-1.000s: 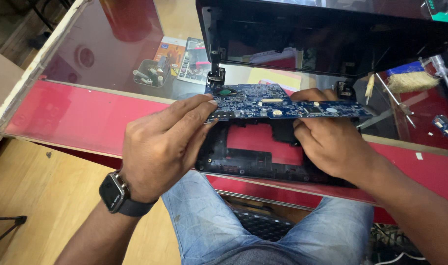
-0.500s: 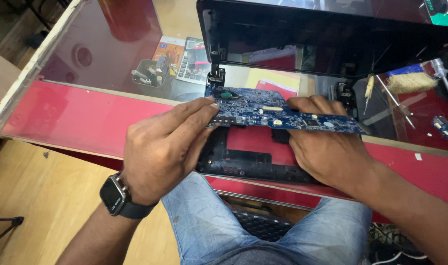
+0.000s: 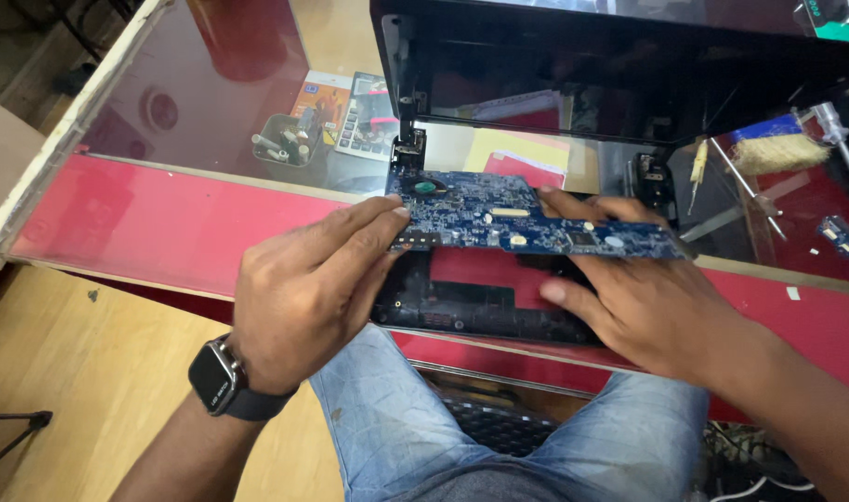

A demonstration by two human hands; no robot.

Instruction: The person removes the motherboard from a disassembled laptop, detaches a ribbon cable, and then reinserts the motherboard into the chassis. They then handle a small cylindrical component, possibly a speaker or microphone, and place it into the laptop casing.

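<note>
Since a moment ago, the circuit board (image 3: 526,216) has tilted, its right end dipping lower, while both hands keep their grip. I see my left hand (image 3: 299,293) with fingers (image 3: 368,223) pinched on the board's left edge. My right hand (image 3: 643,302) has fingers closed around its right half from below. The board hovers just above the open laptop shell (image 3: 461,307), which lies on the red bench (image 3: 155,228).

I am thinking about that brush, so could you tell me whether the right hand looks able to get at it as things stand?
Probably not at once: the right hand is busy holding the blue circuit board together with the left hand. The brush lies to the right with nothing visibly blocking it, so it looks reachable once the board is let go.
</note>
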